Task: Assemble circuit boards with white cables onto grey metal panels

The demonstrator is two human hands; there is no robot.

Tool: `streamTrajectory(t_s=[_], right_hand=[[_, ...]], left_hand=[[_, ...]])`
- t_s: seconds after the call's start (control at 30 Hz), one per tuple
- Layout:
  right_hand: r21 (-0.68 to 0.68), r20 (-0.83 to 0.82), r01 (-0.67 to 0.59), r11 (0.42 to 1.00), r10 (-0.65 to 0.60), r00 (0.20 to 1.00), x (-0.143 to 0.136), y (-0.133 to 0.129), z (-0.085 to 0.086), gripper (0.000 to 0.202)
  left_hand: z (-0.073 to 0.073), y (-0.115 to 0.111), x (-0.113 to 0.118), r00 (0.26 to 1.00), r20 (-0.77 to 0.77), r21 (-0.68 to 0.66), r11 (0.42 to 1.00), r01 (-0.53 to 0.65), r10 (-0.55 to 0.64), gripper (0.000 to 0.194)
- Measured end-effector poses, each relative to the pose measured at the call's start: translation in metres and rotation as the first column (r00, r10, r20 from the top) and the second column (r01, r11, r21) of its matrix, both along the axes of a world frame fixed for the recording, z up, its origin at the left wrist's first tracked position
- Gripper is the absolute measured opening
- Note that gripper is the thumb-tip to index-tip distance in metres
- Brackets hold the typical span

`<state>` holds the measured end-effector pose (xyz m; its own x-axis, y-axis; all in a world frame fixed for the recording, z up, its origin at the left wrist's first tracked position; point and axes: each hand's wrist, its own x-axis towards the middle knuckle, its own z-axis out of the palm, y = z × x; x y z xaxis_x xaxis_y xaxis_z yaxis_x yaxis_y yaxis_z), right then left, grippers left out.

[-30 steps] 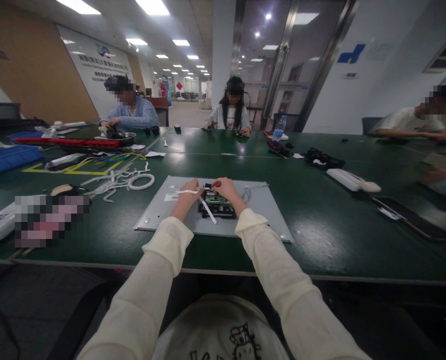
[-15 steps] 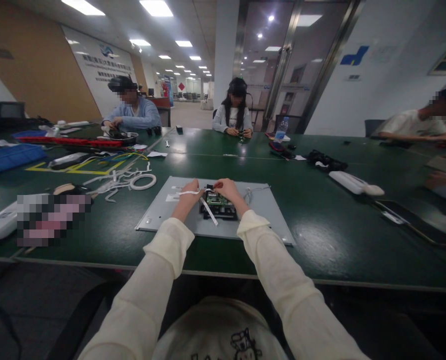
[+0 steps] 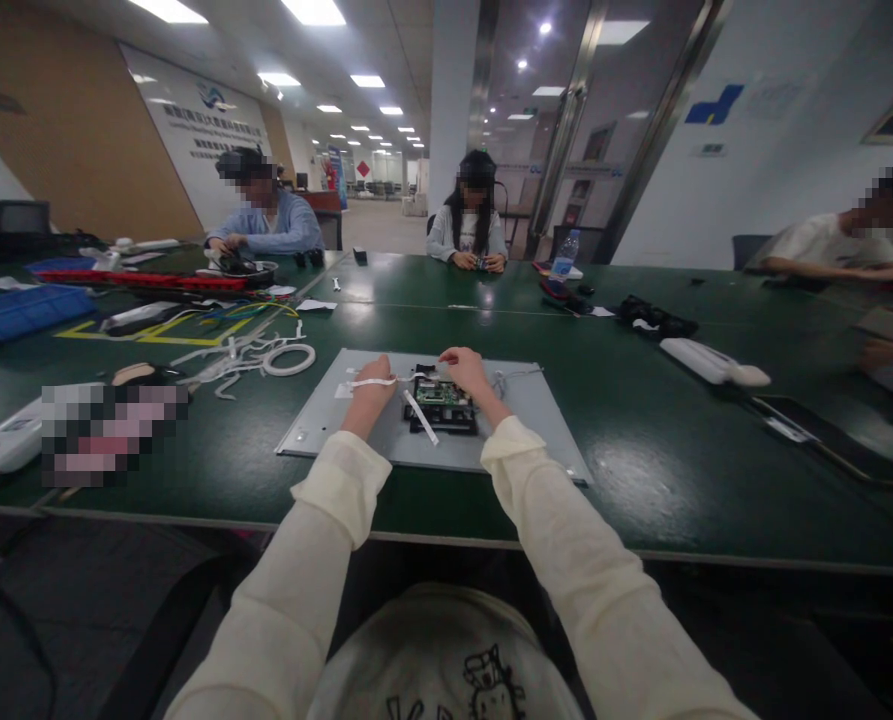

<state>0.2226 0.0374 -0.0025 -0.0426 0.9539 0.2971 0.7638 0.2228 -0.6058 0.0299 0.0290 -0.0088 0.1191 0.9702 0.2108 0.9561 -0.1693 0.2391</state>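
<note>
A green circuit board [image 3: 440, 392] in a black plastic frame [image 3: 453, 424] lies on a grey metal panel [image 3: 356, 440] in front of me. My left hand [image 3: 369, 396] is closed on a white flat ribbon cable [image 3: 375, 381] left of the board. One stretch of the cable runs rightward over the board's top edge. A white strip [image 3: 421, 418] slants down across the frame's left side. Above the board's upper right, my right hand [image 3: 470, 372] is bent with its fingers slightly apart, and I see nothing between them.
Left of the panel lie a white ring-shaped roll [image 3: 289, 360] and loose white strips [image 3: 225, 362]. A blue tray [image 3: 30, 312] stands farther left. At right are a white device [image 3: 705, 361] and a phone [image 3: 828, 440]. Several people sit around the green table [image 3: 663, 480].
My right hand has come off the cable and moved slightly up and right, its fingers loosening. My left hand stays on the cable with little movement.
</note>
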Motion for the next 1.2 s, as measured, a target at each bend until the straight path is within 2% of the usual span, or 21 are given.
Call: streamTrajectory(t_s=[0.07, 0.1, 0.17, 0.23, 0.33, 0.47, 0.6, 0.73, 0.97, 1.1, 1.2], right_hand=[[0.091, 0.022, -0.095, 0.991, 0.093, 0.995, 0.004, -0.015, 0.015, 0.029], [0.149, 0.053, -0.188, 0.971, 0.182, 0.982, 0.006, -0.025, 0.022, 0.028], [0.244, 0.166, -0.420, 0.874, 0.389, 0.906, 0.010, -0.051, 0.034, 0.028], [0.251, 0.292, -0.586, 0.770, 0.517, 0.805, 0.013, -0.078, 0.039, 0.031], [0.196, 0.458, -0.707, 0.680, 0.574, 0.679, 0.015, -0.107, 0.034, 0.038], [0.163, 0.581, -0.751, 0.640, 0.553, 0.598, 0.014, -0.113, 0.017, 0.032], [0.169, 0.627, -0.748, 0.642, 0.516, 0.584, 0.011, -0.108, 0.007, 0.022], [0.164, 0.613, -0.718, 0.676, 0.501, 0.611, 0.010, -0.108, 0.001, 0.027], [0.154, 0.526, -0.574, 0.804, 0.425, 0.737, 0.006, -0.112, -0.002, 0.027], [0.176, 0.445, -0.492, 0.852, 0.377, 0.812, 0.002, -0.113, -0.003, 0.025], [0.180, 0.428, -0.455, 0.872, 0.348, 0.834, 0.000, -0.113, -0.004, 0.023]], left_hand=[[0.001, -0.001, 0.000, 1.000, -0.018, 0.014, 1.000, -0.019, 0.020, 0.018], [0.002, -0.001, 0.000, 0.999, -0.020, 0.018, 0.999, -0.030, 0.030, 0.018], [0.003, -0.003, 0.000, 0.999, -0.003, 0.025, 0.999, -0.040, 0.040, 0.018], [0.003, -0.004, 0.000, 0.999, 0.036, 0.044, 0.999, -0.028, 0.027, 0.017], [0.004, -0.006, 0.001, 0.992, 0.122, 0.082, 0.996, 0.017, -0.027, 0.017], [0.006, -0.008, 0.004, 0.966, 0.224, 0.108, 0.988, 0.107, -0.129, 0.017], [0.005, -0.007, 0.007, 0.946, 0.259, 0.105, 0.979, 0.174, -0.196, 0.021], [0.000, -0.003, 0.006, 0.955, 0.194, 0.055, 0.974, 0.218, -0.225, 0.031], [-0.003, 0.003, 0.003, 0.953, 0.149, -0.016, 0.963, 0.268, -0.263, 0.038], [0.001, 0.004, 0.001, 0.933, 0.225, -0.086, 0.948, 0.308, -0.283, 0.041], [0.001, 0.005, -0.001, 0.918, 0.278, -0.131, 0.936, 0.328, -0.283, 0.045]])
